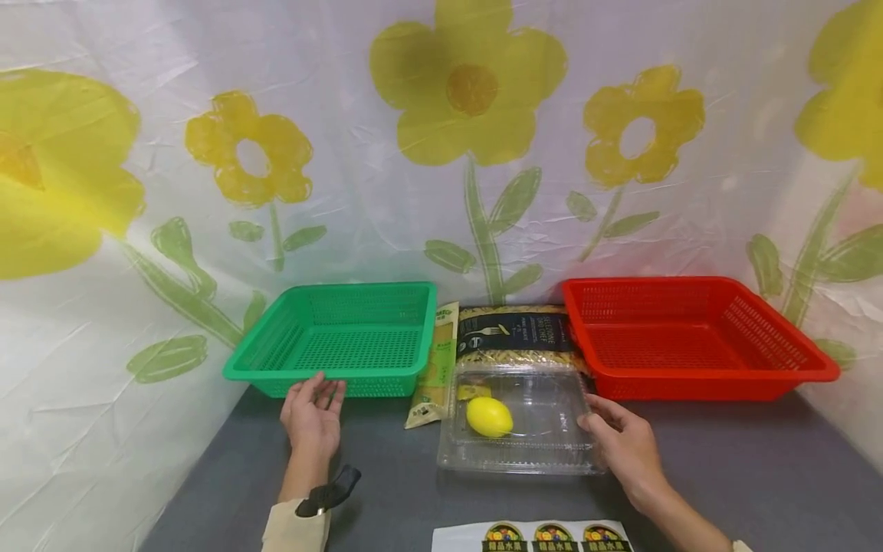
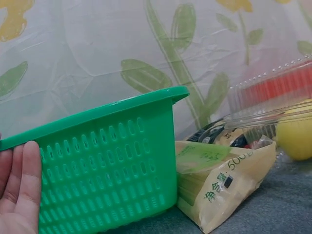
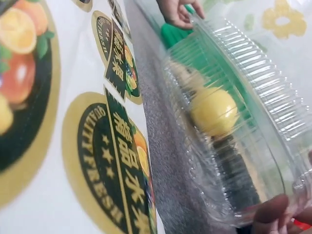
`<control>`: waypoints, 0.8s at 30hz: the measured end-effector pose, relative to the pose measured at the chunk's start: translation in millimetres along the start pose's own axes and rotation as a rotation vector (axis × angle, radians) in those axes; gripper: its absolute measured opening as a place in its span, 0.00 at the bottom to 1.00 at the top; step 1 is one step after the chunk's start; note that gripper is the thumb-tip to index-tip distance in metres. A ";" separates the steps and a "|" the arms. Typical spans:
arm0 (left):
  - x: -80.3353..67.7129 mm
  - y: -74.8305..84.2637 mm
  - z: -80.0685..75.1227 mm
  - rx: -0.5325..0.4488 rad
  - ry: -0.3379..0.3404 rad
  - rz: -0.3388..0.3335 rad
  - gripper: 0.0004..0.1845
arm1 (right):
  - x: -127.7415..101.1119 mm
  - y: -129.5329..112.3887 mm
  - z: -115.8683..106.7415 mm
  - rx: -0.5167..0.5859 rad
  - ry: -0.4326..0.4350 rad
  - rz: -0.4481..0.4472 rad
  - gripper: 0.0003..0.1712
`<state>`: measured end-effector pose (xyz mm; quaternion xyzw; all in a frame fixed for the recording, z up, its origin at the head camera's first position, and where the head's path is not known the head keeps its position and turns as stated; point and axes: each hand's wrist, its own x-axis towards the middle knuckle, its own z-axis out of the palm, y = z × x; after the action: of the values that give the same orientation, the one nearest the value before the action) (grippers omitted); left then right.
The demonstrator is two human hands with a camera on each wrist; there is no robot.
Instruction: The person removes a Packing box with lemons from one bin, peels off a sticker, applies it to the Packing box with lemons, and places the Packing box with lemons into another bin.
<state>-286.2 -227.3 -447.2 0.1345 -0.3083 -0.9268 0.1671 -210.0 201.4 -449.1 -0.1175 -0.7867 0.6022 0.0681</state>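
Note:
A clear plastic clamshell box has a yellow lemon inside it. My right hand pinches the box's right side, thumb on the near face and fingers behind; in the right wrist view its fingertips show at the box's corner. At the left, my left hand touches the front of the green basket. The left wrist view has its fingers extended against the basket's slotted wall, just under the rim.
Behind the box lie a pale noodle packet and a pasta bag with a black label. A red basket stands at the right. Near the front edge is a sheet of fruit stickers. A flowered cloth hangs behind.

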 end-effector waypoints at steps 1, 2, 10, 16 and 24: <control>-0.8 1.1 -0.3 0.004 0.001 -0.015 0.12 | -0.9 -0.4 -1.4 0.011 -0.023 0.006 0.28; -1.6 2.1 -0.7 0.007 0.003 -0.026 0.11 | -1.7 -1.2 -2.8 0.023 -0.045 0.013 0.29; -12.4 4.7 -3.7 0.099 -0.038 -0.089 0.07 | -9.4 -10.5 -13.6 -0.139 -0.105 -0.026 0.33; -24.6 1.9 -3.1 0.280 -0.114 -0.053 0.07 | -15.4 -15.7 -18.6 -0.296 -0.112 -0.098 0.35; -46.7 -4.5 4.9 0.587 -0.224 -0.044 0.06 | -22.6 -20.6 -22.0 -0.429 -0.103 -0.227 0.41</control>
<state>-246.6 -203.0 -439.4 0.0809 -0.5763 -0.8105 0.0662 -184.9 210.8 -422.6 -0.0094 -0.9071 0.4152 0.0684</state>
